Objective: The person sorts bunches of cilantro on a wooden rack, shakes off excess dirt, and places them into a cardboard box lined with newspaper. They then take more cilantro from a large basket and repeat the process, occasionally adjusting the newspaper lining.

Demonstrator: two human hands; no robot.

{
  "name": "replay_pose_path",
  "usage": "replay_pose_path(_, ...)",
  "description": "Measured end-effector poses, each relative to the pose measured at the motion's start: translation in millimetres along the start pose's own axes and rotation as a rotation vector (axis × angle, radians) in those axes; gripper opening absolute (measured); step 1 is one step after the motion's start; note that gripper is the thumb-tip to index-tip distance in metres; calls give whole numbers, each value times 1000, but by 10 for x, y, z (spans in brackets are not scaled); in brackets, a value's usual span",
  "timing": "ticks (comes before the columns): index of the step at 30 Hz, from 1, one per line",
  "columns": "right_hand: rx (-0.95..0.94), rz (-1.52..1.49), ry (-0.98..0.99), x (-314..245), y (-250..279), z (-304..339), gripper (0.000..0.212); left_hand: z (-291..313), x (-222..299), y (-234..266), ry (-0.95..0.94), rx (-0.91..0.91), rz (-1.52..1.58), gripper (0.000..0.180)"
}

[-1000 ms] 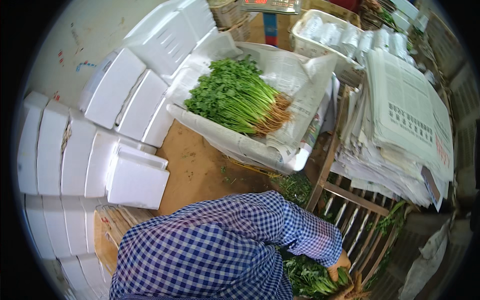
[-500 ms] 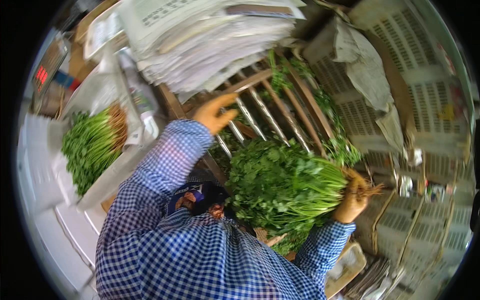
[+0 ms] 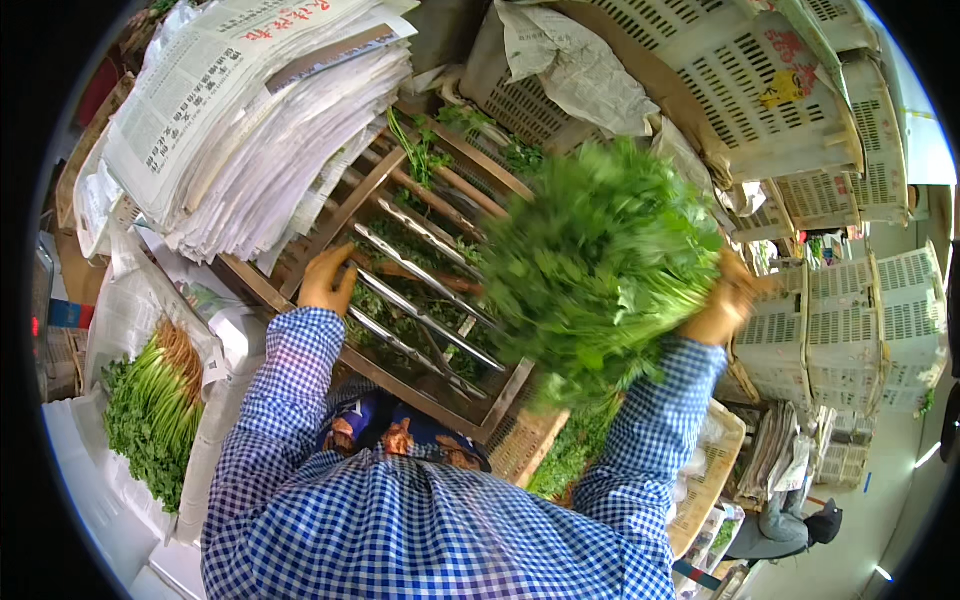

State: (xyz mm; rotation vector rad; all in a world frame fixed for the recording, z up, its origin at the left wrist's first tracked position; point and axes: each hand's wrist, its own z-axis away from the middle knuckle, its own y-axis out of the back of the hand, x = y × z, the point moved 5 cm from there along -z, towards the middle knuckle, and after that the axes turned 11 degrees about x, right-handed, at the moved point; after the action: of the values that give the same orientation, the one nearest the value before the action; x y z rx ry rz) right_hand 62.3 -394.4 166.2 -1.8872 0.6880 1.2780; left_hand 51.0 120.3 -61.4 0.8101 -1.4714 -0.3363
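Observation:
My right hand is closed round the root end of a leafy green bunch of coriander. Motion blurs both the hand and the leaves, which spread leftward over the right end of a slatted rack. This rack has a brown frame with shiny metal bars and brown slats, and loose green sprigs lie on it. At its left side, my left hand has its fingers apart beside the metal bars and holds nothing. Whether the fingertips touch the rack I cannot tell.
A tall newspaper stack stands at the far left. Below it, another coriander bunch lies on paper. Pale slotted crates are piled at the right, and more greens lie below the rack. A person in grey is at lower right.
The coriander has risen off the rack toward its far right, held by my right hand. My left hand has moved to the rack's left side. The whole view has shifted, showing more on the right.

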Motion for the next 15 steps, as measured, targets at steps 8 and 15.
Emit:
replay_pose_path(8, -415, -132, 104, -366, -729, 683, 19, -30, -283, 9, -94, 113, 81, 37)
replay_pose_path(15, -388, 346, 425, -138, -555, 695, 11, -64, -69, -14, -15, 35, 76, 36)
